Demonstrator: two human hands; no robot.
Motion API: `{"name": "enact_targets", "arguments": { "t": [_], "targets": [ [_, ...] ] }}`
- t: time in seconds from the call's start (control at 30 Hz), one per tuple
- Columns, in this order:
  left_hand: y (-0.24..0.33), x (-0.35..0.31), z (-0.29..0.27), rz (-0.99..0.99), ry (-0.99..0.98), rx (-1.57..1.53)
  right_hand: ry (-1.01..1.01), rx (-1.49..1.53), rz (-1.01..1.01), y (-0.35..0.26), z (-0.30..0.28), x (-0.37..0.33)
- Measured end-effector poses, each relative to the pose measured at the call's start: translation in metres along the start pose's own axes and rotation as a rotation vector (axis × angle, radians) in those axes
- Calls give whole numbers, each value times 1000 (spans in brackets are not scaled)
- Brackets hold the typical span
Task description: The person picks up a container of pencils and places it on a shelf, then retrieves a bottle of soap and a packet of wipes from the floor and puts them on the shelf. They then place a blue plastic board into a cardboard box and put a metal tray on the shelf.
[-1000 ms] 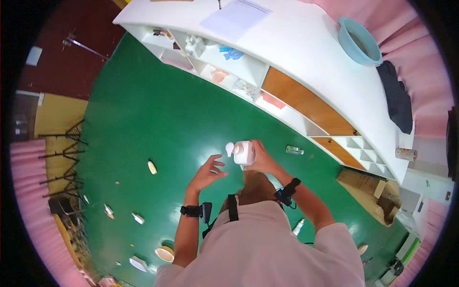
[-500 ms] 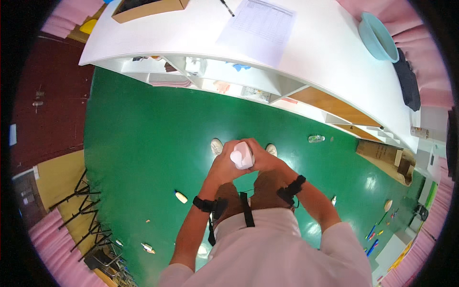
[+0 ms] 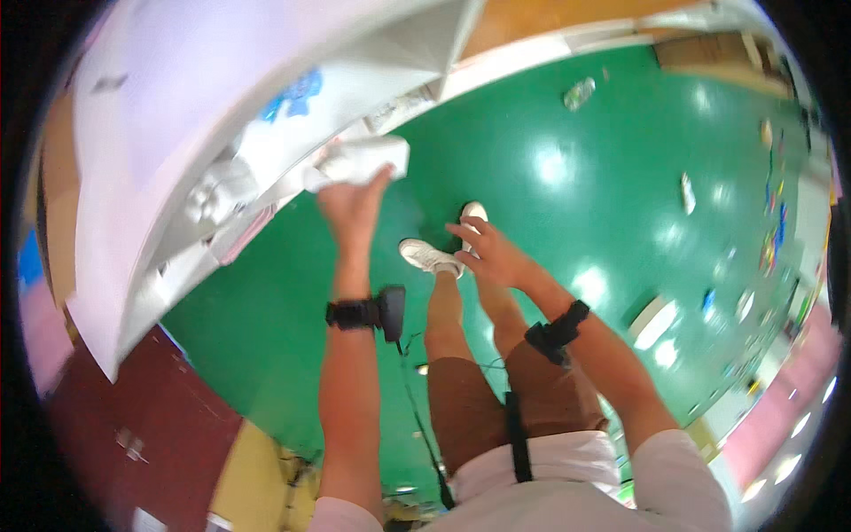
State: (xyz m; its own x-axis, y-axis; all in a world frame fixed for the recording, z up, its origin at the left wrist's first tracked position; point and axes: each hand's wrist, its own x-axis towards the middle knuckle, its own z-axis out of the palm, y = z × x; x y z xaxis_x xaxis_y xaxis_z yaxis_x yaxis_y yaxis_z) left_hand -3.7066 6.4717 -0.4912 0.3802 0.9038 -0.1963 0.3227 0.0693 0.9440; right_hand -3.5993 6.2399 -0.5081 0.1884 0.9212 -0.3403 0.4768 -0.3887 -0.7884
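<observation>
A glossy green floor (image 3: 567,177) fills most of the view, catching bright spots of ceiling light, with small bits of litter scattered toward the right edge and a dark red patch at lower left. Over the upper left bends a big white shelf unit (image 3: 177,160), its top broad and pale, its open compartments facing the person; a blue scrap (image 3: 292,93) lies in one of them and a white knobbly object (image 3: 208,197) sits in another, too blurred to name. Below stand the person's bare legs in brown shorts, white shoes (image 3: 430,255) on the floor.

The left hand (image 3: 353,206) is raised to the shelf edge, fingers closed around a white roll (image 3: 359,162), which looks like soft paper or cloth. The roll is held at the front of a compartment, touching or just at the shelf's lip; which, the blur does not settle. A black band with a small box (image 3: 368,312) circles that wrist.

The right hand (image 3: 492,255) hangs loose over the shoes, fingers spread, holding nothing; it wears a black strap (image 3: 557,332) too.

The roll is probably light and squashy, easy to dent, not slippery and not fragile. A grip around its middle, as now, should hold it well; pinching one end would likely let it sag or unwind.
</observation>
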Motion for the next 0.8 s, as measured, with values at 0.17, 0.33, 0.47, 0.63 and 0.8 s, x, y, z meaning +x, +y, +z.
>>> {"name": "enact_targets", "arguments": {
  "t": [0.17,0.33,0.47,0.63,0.8],
  "targets": [
    [-32,121,27,109,114,181,-597,-105,207,41,23,-29],
    [-31,192,81,-35,112,12,-605,148,594,136,78,-110],
    [-14,205,112,-90,132,45,-587,112,589,185,92,-167],
    [-7,233,123,-84,-114,-50,-622,212,814,188,76,-161],
    [-19,273,115,-123,-224,-84,-442,315,800,188,62,-151]
  ]
}}
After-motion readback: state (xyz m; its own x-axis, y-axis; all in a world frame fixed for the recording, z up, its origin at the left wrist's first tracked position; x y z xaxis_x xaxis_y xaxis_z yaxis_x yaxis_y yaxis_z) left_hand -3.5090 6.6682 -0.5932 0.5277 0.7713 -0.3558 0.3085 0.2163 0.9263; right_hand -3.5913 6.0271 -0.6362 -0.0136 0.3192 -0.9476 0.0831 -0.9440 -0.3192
